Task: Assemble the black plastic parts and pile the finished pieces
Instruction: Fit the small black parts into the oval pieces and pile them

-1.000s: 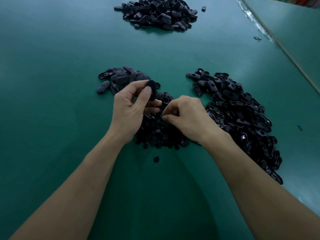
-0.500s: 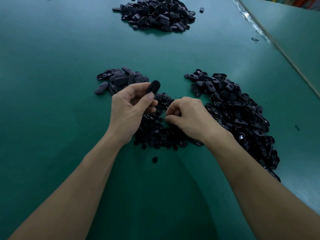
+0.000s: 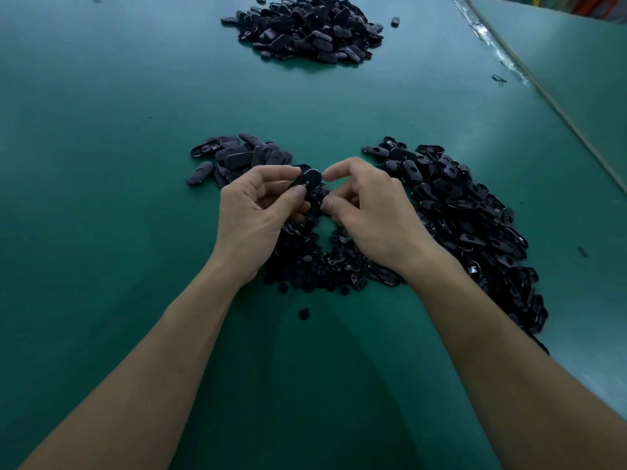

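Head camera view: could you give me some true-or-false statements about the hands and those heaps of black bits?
1. The left hand pinches an oval black piece. True.
2. The table is red. False: it is green.
3. A far pile of black parts lies beyond both hands. True.
4. The right hand lies flat on bare table. False: its fingers are curled, above the small-parts pile, near the oval piece.
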A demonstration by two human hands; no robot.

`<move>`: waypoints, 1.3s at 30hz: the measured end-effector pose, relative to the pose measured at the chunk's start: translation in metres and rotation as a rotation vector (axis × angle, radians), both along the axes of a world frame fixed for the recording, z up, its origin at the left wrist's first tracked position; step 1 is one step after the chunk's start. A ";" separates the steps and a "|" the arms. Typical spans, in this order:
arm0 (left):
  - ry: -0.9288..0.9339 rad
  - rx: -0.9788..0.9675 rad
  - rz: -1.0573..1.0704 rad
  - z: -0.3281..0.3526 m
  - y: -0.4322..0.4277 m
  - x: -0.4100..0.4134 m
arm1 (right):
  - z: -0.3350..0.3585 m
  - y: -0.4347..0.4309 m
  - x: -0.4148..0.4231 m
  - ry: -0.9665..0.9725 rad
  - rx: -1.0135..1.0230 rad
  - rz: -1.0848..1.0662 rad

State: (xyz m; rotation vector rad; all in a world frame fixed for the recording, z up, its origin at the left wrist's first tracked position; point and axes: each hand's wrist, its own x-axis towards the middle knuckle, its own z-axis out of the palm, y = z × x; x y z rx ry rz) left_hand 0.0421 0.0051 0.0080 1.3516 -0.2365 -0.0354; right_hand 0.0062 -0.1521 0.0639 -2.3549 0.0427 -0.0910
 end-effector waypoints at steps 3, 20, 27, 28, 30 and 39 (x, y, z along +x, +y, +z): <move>0.002 0.000 0.008 -0.001 0.000 0.000 | 0.001 -0.001 -0.003 -0.038 0.041 -0.033; -0.030 0.083 -0.012 -0.001 0.000 -0.001 | 0.001 0.000 -0.008 -0.102 0.152 -0.169; -0.017 0.116 -0.008 0.001 -0.002 -0.003 | 0.003 0.003 -0.009 -0.134 0.143 -0.173; -0.020 0.118 -0.009 0.002 -0.002 -0.003 | 0.003 0.003 -0.009 -0.131 0.146 -0.165; -0.025 0.123 -0.009 0.003 -0.002 -0.004 | 0.002 0.004 -0.009 -0.124 0.134 -0.151; -0.049 0.129 -0.023 0.002 0.000 -0.003 | 0.000 0.012 -0.008 -0.092 0.082 -0.173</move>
